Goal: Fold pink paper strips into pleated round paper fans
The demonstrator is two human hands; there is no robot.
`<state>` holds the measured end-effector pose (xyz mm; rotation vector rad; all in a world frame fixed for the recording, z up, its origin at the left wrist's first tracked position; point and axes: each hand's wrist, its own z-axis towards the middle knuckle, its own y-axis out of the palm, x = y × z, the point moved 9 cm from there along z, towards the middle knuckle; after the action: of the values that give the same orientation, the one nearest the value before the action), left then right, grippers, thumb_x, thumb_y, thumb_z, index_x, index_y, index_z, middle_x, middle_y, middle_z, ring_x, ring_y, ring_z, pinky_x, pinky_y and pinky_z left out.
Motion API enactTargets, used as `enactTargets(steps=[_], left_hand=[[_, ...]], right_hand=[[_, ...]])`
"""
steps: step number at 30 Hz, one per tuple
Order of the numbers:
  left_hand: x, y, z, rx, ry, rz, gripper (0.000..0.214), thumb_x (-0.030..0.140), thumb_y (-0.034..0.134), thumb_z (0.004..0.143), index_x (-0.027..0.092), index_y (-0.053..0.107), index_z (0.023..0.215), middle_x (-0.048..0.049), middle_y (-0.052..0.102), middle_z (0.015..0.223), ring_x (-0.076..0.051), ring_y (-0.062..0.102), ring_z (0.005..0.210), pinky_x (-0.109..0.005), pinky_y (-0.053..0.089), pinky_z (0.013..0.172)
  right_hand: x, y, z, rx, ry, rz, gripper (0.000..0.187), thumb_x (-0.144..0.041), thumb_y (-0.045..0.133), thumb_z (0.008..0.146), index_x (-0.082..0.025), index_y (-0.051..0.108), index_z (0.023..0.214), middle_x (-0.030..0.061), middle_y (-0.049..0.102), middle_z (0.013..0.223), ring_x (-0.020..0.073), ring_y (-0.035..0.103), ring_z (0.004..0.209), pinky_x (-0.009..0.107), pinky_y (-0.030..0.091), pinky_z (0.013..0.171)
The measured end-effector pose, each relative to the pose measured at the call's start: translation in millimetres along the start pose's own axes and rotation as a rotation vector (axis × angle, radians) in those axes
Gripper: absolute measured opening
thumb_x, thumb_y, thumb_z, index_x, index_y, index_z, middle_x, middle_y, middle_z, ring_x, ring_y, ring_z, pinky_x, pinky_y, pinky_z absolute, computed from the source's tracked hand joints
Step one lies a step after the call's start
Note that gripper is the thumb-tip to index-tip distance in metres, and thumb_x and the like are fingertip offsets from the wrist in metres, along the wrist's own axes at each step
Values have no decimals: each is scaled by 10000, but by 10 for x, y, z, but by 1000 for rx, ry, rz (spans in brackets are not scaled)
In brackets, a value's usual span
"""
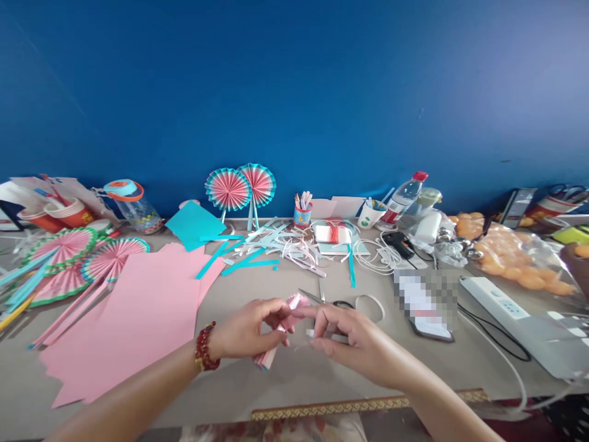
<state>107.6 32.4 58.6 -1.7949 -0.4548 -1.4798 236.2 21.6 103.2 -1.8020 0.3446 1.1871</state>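
Observation:
My left hand point(253, 328), with a red bead bracelet on its wrist, is closed around a narrow pleated pink paper point(269, 356) with white and blue edges. Facing it is my right hand point(345, 337), its thumb and fingers pinched on a small white strip point(310, 333). Its index finger reaches to the upper part of the pleated paper. A pair of scissors point(322, 293) lies open on the table just behind my hands, its handles partly covered by my right hand.
Pink sheets point(147, 307) and finished paper fans point(115, 258) lie at left. Two round fans point(229, 189) stand against the blue wall. Cut paper strips point(267, 242) litter the middle. At right are a phone point(426, 307), a power strip point(499, 301) and a bottle point(405, 199).

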Motion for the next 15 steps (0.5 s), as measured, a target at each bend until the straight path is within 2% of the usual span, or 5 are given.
enactTargets(steps=[3,5,8,12,15], left_hand=[[49,86,-75,-81,12,-108,262,271,483,938,186,519,1184,-86,657,1033,-173,692,852,-301,522,780],[82,87,-124,-72,-1,-135,306,277,462,952,204,452,1248,-92,658,1038,-166,695,825,-318,526,779],[131,42,-187,-21,-26,-112,247,261,469,945,214,443,1186,-60,668,990,-151,687,802,-294,522,750],[158,22,-235,-30,-38,62,138,194,481,916,186,580,1011,-22,695,844,-133,673,749,-218,491,665],[144,-23,-240,-3,-26,128,195,151,481,888,177,618,1025,-29,711,905,-117,672,727,-194,480,627]], right_hand=[[37,-6,63,8,-11,20,152,-324,592,875,-214,557,776,57,691,1144,197,647,974,283,493,806],[39,20,90,-13,-20,28,151,-312,598,875,-215,551,769,43,691,1137,190,646,994,275,488,815],[22,68,115,-45,-27,17,124,-272,602,871,-217,557,769,25,690,1122,174,648,969,261,484,806],[-24,120,129,-76,-53,-20,112,-243,609,862,-214,567,761,23,685,1108,169,643,962,262,477,817],[-77,109,109,-72,-84,-23,116,-240,598,868,-208,572,759,42,663,1155,168,635,977,253,477,795]])
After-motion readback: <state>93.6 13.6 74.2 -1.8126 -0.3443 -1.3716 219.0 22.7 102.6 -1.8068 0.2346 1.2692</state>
